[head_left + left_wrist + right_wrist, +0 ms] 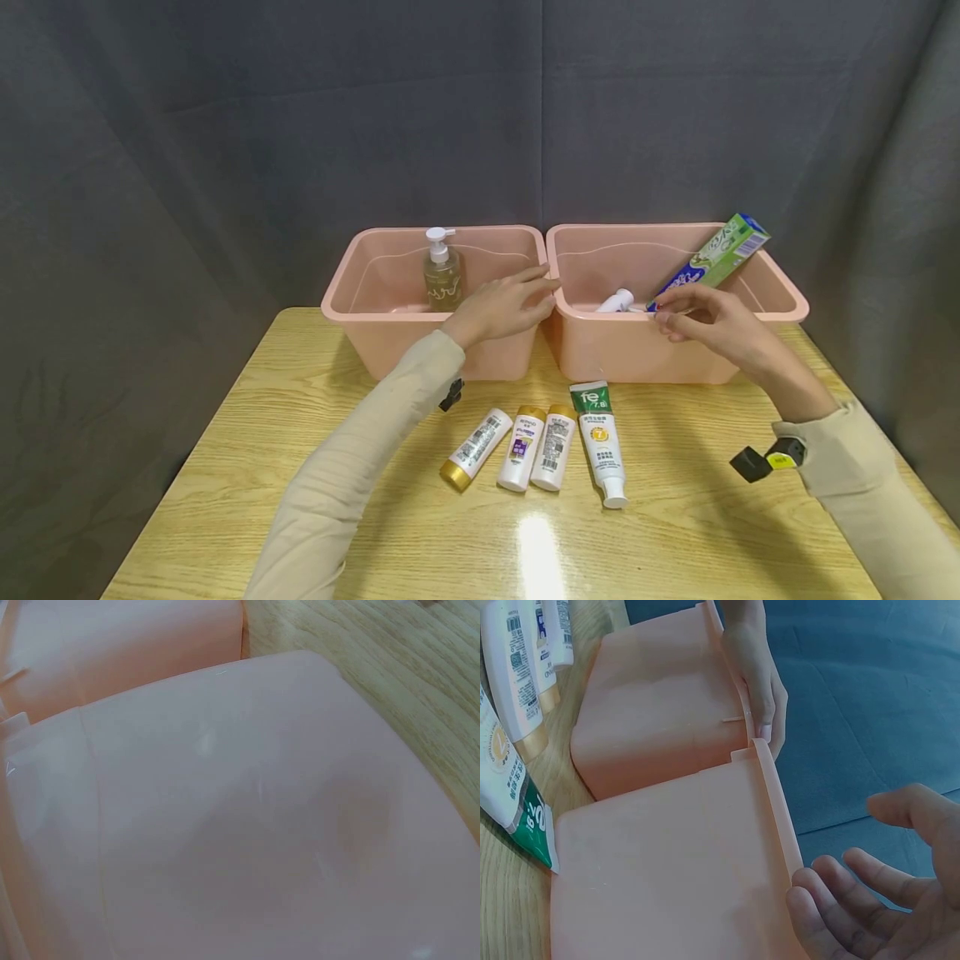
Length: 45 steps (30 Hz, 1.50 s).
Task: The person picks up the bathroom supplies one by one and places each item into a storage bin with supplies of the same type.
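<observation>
My left hand (504, 307) reaches over the front right corner of the left pink bin (435, 346), its fingers extended toward the adjoining rims. The right wrist view shows this left hand (751, 667) right at the bin's rim. At the front rim of the right pink bin (645, 350) is my right hand (708, 321), fingers loosely bent and nothing held; its fingertips (802, 879) are right at the rim. A pump bottle (442, 279) stands in the left bin. Inside the right bin, a green and blue box (720, 250) leans up beside a white-capped item (618, 300), partly hidden.
In front of the bins on the wooden table (247, 467) lie several white bottles with gold caps, among them one tilted bottle (476, 448). A green and white tube (602, 446) lies to their right. A dark curtain (375, 108) hangs behind the bins.
</observation>
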Motion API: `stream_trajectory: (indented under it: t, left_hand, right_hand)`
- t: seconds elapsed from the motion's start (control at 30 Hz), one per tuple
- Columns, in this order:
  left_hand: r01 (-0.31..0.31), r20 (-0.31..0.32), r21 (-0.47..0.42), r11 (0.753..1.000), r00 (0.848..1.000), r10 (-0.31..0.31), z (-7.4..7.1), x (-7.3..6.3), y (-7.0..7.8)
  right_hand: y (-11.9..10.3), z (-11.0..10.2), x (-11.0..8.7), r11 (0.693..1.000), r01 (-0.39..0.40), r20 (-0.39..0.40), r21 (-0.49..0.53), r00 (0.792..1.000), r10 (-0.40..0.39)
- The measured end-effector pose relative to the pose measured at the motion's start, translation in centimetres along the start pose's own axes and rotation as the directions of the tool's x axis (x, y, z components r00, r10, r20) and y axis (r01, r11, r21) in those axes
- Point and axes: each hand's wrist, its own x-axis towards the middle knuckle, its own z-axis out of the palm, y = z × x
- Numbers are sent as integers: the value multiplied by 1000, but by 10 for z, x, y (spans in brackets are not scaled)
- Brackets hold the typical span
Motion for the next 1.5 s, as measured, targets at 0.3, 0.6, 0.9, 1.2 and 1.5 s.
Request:
stream_trajectory:
  t: [0.3, 0.6, 0.9, 1.2, 1.5]
  left_hand:
    - [-13, -11, -5, 1000, 1000, 13, 1, 0, -1]
    - [-11, 0, -3, 1000, 1000, 11, 0, 0, -1]
    - [-15, -10, 0, 1000, 1000, 15, 1, 0, -1]
    - [-3, -7, 7, 1000, 1000, 3, -1, 0, 0]
    - [-23, -22, 3, 1000, 999, 23, 1, 1, -1]
  right_hand:
    - [2, 3, -3, 999, 31, 7, -30, 1000, -30]
    - [4, 4, -8, 994, 4, 19, -113, 1000, -2]
    - [2, 6, -13, 985, -1, 46, -175, 999, 9]
    - [4, 9, -16, 983, -19, 73, -184, 997, 33]
    - [6, 14, -18, 983, -42, 92, -178, 994, 60]
